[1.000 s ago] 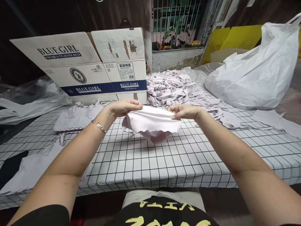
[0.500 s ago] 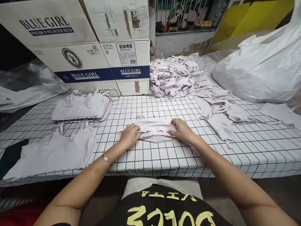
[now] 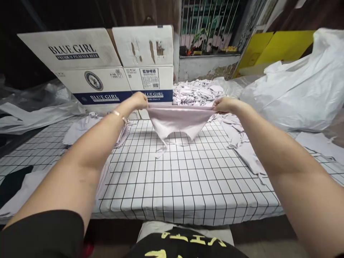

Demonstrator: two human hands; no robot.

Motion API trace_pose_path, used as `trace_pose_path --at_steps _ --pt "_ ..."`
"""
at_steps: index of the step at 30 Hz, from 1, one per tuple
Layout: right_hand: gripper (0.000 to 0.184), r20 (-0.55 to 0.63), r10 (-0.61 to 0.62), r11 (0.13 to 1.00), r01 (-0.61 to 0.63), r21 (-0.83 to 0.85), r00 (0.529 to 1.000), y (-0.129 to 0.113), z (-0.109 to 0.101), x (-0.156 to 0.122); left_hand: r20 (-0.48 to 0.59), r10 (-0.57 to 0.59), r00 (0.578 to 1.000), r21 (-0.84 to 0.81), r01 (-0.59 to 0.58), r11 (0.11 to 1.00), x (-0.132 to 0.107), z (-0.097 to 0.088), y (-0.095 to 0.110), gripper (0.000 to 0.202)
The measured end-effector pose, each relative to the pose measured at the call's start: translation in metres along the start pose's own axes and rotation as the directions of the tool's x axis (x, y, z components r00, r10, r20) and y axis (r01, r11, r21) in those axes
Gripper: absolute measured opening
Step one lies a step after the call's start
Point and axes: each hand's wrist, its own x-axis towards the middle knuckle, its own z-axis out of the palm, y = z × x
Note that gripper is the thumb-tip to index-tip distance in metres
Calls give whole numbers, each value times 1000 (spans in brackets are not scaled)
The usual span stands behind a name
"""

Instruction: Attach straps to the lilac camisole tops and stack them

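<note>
A pale pink strappy top [image 3: 181, 120] hangs stretched between my two hands, held up over the table. My left hand [image 3: 140, 100] is closed on one end of its straight edge. At the other end, my right hand [image 3: 222, 105] pinches the same edge. The thin straps dangle at the bottom, close to the checked cloth. Behind the top lies a heap of similar pale pieces [image 3: 197, 92]. Partly hidden by my left arm, a stack of such tops [image 3: 77, 129] lies on the left.
A large white beer carton [image 3: 107, 80] stands at the back left. A full white plastic bag [image 3: 292, 89] sits at the right. Loose pale garments [image 3: 245, 147] lie on the checked tablecloth [image 3: 188, 186], whose front edge runs before me. Behind is a barred window [image 3: 209, 27].
Both hands have lifted the top off the table and moved it away from me. It was lying bunched flat; now it hangs spread out, straps down. My view has tilted upward.
</note>
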Motion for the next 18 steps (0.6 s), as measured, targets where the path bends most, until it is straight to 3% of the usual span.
trace_pose_path --at_steps 3,5,6,9,14,16,18 --pt "18 -88 19 997 -11 81 996 -25 -41 21 -115 0 993 -101 -12 995 29 -42 24 11" --pt "18 -133 -10 993 25 111 991 -25 -50 20 -169 32 985 -120 -53 991 21 -45 32 10" --pt "19 -145 -37 994 52 101 989 -20 -47 16 -187 51 981 -129 -76 989 10 -37 31 9" --pt "21 -122 -101 995 103 10 987 19 -8 -13 -177 127 976 -89 -145 985 -47 15 15 8" --pt "15 4 -95 976 94 -195 995 99 104 -110 37 240 970 116 -243 963 -172 129 -35 12" --pt "12 -7 -93 983 90 -162 996 120 138 -148 77 267 961 134 -275 952 -212 158 -48 18" --pt "16 -46 -84 991 79 -107 995 134 157 -176 88 286 954 145 -296 944 -240 173 -55 22"
